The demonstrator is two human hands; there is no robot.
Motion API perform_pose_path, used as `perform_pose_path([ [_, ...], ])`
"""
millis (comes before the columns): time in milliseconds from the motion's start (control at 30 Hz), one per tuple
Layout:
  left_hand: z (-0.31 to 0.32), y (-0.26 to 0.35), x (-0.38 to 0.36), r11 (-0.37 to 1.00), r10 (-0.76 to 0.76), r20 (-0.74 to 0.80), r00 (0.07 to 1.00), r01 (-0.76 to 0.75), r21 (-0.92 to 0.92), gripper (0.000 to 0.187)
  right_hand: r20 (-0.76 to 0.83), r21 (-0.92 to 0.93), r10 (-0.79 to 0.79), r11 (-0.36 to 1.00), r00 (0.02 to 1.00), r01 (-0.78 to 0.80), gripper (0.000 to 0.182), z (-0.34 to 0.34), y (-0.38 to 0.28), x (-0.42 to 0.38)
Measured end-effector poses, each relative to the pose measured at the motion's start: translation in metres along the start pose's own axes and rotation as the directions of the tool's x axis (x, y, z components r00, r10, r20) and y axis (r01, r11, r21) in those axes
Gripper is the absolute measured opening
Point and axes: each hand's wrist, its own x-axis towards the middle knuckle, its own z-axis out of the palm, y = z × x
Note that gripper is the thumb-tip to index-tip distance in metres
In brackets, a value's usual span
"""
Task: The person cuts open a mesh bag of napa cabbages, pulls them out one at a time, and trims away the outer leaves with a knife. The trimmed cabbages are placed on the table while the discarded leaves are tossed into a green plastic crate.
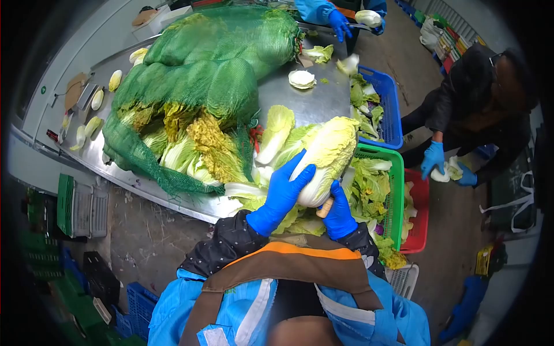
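A head of napa cabbage (326, 155) is held over the front edge of the steel table (311, 101). My left hand (281, 195), in a blue glove, grips the cabbage's left side near its white base. My right hand (337, 212), also gloved in blue, is closed around a wooden knife handle (325, 208) just under the cabbage's base; the blade is hidden. Loose cabbage leaves (276, 134) lie on the table right beside the head.
A big green net sack of cabbages (202, 69) fills the table's left half. Green (396, 190), blue (392, 106) and red (421, 207) crates with leaf trimmings stand on the right. A crouching person (479, 109) in blue gloves holds cabbage there; another person's gloved hand (339, 24) works at the far end.
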Motion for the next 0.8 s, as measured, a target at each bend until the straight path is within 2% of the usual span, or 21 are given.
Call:
perform_pose_path([
  [100, -0.007, -0.005, 0.0, 0.999, -0.051, -0.042, 0.998, 0.051, -0.018, 0.047, 0.052, -0.081, 0.069, 0.995, 0.996, -0.065, 0.058, -0.018, 0.007, 0.001],
  [133, -0.011, -0.007, -0.001, 0.989, -0.143, -0.094, 0.985, 0.147, 0.029, 0.039, 0.051, -0.081, 0.068, 0.995, 0.996, -0.064, 0.058, -0.019, 0.005, 0.0],
  [167, -0.018, -0.014, 0.001, 0.988, -0.145, -0.093, 0.985, 0.148, 0.029, 0.039, 0.074, 0.008, 0.103, 0.995, 0.992, -0.104, 0.06, -0.018, 0.002, -0.002],
  [200, -0.024, -0.016, 0.005, 0.955, -0.222, -0.069, 0.973, 0.202, -0.217, 0.039, 0.1, 0.095, 0.137, 0.985, 0.986, -0.146, 0.062, -0.018, 0.001, -0.004],
  [233, -0.028, -0.016, 0.009, 0.86, -0.288, -0.028, 0.957, 0.245, -0.447, 0.038, 0.101, 0.096, 0.137, 0.985, 0.985, -0.146, 0.062, -0.02, 0.0, -0.003],
  [267, -0.031, -0.017, 0.01, 0.835, -0.308, 0.039, 0.951, 0.29, -0.467, 0.04, 0.14, 0.17, 0.133, 0.973, 0.981, -0.157, 0.062, -0.024, -0.001, -0.002],
  [300, -0.042, -0.026, 0.021, 0.802, -0.293, 0.193, 0.936, 0.351, -0.484, 0.054, 0.172, 0.248, 0.131, 0.953, 0.976, -0.172, 0.062, -0.028, -0.001, -0.005],
  [333, -0.05, -0.039, 0.034, 0.971, -0.224, 0.007, 0.975, 0.224, -0.079, 0.061, 0.165, 0.198, 0.149, 0.963, 0.975, -0.181, 0.061, -0.02, -0.009, -0.011],
  [367, -0.055, -0.045, 0.041, 0.927, -0.069, -0.131, 0.989, 0.113, 0.359, 0.068, 0.168, 0.188, 0.163, 0.963, 0.972, -0.194, 0.061, -0.011, -0.013, -0.015],
  [400, -0.044, -0.002, 0.026, 0.929, -0.109, -0.208, 0.972, 0.174, 0.327, 0.08, 0.048, -0.017, 0.062, 0.998, 0.997, -0.062, 0.061, 0.0, -0.017, -0.013],
  [433, -0.051, -0.011, 0.024, 0.968, 0.031, -0.131, 0.991, 0.003, 0.252, 0.082, -0.023, -0.236, -0.052, 0.971, 0.998, 0.045, 0.06, 0.019, -0.021, -0.008],
  [467, -0.051, -0.011, 0.013, 0.989, 0.023, 0.033, 0.999, -0.027, 0.143, 0.08, -0.293, -0.653, 0.004, 0.73, 0.956, -0.203, 0.058, 0.063, -0.038, -0.016],
  [500, -0.052, -0.008, 0.003, 0.999, 0.035, 0.19, 0.981, -0.042, 0.033, 0.079, -0.261, -0.672, 0.06, 0.705, 0.963, -0.226, 0.058, 0.076, -0.034, -0.013],
  [533, -0.055, 0.016, -0.002, 0.982, -0.028, 0.228, 0.973, 0.069, -0.176, 0.075, -0.047, -0.7, -0.067, 0.714, 0.997, 0.015, 0.056, 0.085, -0.027, -0.009],
  [567, -0.063, 0.041, -0.007, 0.912, -0.059, 0.284, 0.957, 0.167, -0.374, 0.071, 0.172, -0.66, -0.195, 0.705, 0.966, 0.26, 0.054, 0.096, -0.021, -0.005],
  [600, -0.084, 0.051, -0.013, 0.84, -0.082, 0.233, 0.969, 0.193, -0.506, 0.064, 0.228, -0.688, -0.135, 0.679, 0.964, 0.257, 0.054, 0.118, -0.021, -0.006],
  [633, -0.104, 0.064, -0.021, 0.779, -0.152, 0.107, 0.982, 0.186, -0.598, 0.062, 0.276, -0.712, -0.087, 0.65, 0.957, 0.264, 0.053, 0.138, -0.023, -0.009],
  [667, -0.134, 0.072, -0.026, 0.767, -0.117, 0.004, 0.993, 0.093, -0.635, 0.064, 0.242, -0.766, 0.032, 0.62, 0.97, 0.171, 0.052, 0.148, -0.026, -0.006],
  [700, -0.169, 0.082, -0.028, 0.751, -0.085, -0.094, 0.992, 0.001, -0.661, 0.065, 0.243, -0.747, 0.085, 0.652, 0.966, 0.131, 0.046, 0.147, -0.023, 0.001],
  [767, -0.238, 0.113, -0.037, 0.703, 0.071, -0.218, 0.973, -0.204, -0.682, 0.068, 0.172, -0.738, 0.05, 0.668, 0.984, 0.095, 0.038, 0.139, -0.008, 0.017],
  [800, -0.269, 0.129, -0.044, 0.716, 0.082, -0.293, 0.952, -0.261, -0.647, 0.067, 0.135, -0.731, 0.029, 0.678, 0.99, 0.08, 0.039, 0.128, 0.003, 0.027],
])
